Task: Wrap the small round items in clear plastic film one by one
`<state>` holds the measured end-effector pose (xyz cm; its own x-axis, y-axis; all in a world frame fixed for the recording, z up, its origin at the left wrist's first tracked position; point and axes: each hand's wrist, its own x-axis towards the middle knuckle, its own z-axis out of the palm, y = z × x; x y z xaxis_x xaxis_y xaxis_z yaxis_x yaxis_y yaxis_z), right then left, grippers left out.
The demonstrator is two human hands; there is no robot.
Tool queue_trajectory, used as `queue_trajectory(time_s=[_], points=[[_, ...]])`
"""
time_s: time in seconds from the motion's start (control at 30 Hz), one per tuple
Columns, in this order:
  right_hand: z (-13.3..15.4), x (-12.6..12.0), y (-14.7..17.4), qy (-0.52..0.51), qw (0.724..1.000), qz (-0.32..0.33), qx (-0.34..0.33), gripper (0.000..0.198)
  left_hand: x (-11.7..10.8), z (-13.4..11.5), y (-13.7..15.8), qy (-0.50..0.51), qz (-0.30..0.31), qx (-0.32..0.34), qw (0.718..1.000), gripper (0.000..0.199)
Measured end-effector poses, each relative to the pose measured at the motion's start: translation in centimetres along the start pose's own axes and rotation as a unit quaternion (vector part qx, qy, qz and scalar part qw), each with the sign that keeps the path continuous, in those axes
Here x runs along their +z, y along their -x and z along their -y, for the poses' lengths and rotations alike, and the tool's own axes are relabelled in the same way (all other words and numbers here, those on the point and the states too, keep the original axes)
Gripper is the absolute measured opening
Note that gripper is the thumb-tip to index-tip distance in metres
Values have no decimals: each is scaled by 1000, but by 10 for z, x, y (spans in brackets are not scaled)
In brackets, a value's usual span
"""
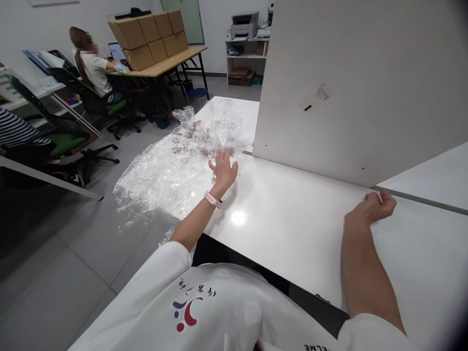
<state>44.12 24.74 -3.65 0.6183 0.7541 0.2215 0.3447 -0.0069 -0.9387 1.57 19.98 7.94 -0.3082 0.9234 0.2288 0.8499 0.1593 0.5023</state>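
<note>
My left hand (224, 170) reaches forward over the white table with its thumb and fingers spread. Its fingertips are at the near edge of a heap of clear plastic bags (157, 168), and they seem to touch it. Dark red printing or contents show through the crumpled film. A pale band circles the left wrist. Far to the right, my right hand (376, 205) is curled closed, low over the white tabletop (285, 209) and close to the grey upright panel (329, 97). Nothing shows between its fingers, but their inner side is hidden.
The plastic heap hangs over the table's left edge. Behind, cardboard boxes (146, 36) are stacked on a wooden desk (166, 66), where a person (91, 63) sits. A striped sleeve (22, 129) shows at far left. A printer (244, 25) stands on a shelf at the back.
</note>
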Motion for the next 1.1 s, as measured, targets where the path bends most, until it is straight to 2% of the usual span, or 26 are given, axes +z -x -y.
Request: queue_trajectory(time_s=[0.07, 0.1, 0.17, 0.2, 0.27, 0.33, 0.37, 0.47, 0.53, 0.6, 0.7, 0.73, 0.8, 0.83, 0.87, 0.93, 0.97, 1.0, 1.1], points=[[4, -7, 20, -38, 997, -52, 50, 44, -24, -19, 24, 22, -81, 85, 993, 58], [8, -10, 31, -60, 994, -68, 68, 42, -35, -28, 43, 32, -89, 138, 986, 56], [16, -15, 53, -104, 988, -69, 87, 38, -47, -39, 89, 47, -21, 257, 965, 50], [20, -17, 64, -124, 986, -59, 94, 36, -48, -39, 113, 49, 39, 322, 945, 45], [29, -22, 88, -155, 981, -32, 107, 32, -40, -31, 155, 48, 142, 438, 886, 33], [40, -30, 113, -195, 972, 14, 134, 30, -26, -11, 184, 42, 191, 507, 839, 27], [45, -35, 126, -224, 961, 46, 155, 33, -20, 0, 194, 36, 198, 519, 831, 25], [60, -59, 162, -308, 911, 147, 231, 58, -17, 28, 209, 40, 206, 496, 843, 12], [67, -75, 180, -315, 897, 172, 259, 70, -24, 36, 212, 97, 206, 456, 860, 15], [69, -85, 191, -275, 909, 171, 261, 68, -33, 36, 209, 183, 167, 374, 894, 28], [68, -87, 195, -154, 944, 185, 225, 68, -33, 26, 187, 239, 77, 187, 950, 26], [69, -84, 193, -111, 951, 199, 208, 72, -28, 23, 175, 226, 76, 137, 961, 36], [72, -76, 190, -37, 953, 244, 173, 75, -13, 17, 149, 186, 149, 86, 967, 67], [74, -71, 188, -8, 950, 269, 159, 72, -4, 15, 136, 175, 211, 83, 958, 72], [78, -67, 188, 16, 945, 290, 150, 67, 4, 13, 124, 174, 272, 90, 942, 65], [87, -60, 189, 32, 936, 315, 151, 62, 15, 11, 109, 200, 349, 121, 907, 32], [91, -58, 191, 24, 934, 320, 155, 64, 17, 9, 105, 221, 352, 137, 899, 18], [94, -58, 194, 12, 933, 326, 153, 65, 15, 7, 103, 243, 330, 152, 900, 17], [95, -60, 203, 18, 928, 351, 121, 57, -9, 1, 106, 301, 189, 212, 910, 20]])
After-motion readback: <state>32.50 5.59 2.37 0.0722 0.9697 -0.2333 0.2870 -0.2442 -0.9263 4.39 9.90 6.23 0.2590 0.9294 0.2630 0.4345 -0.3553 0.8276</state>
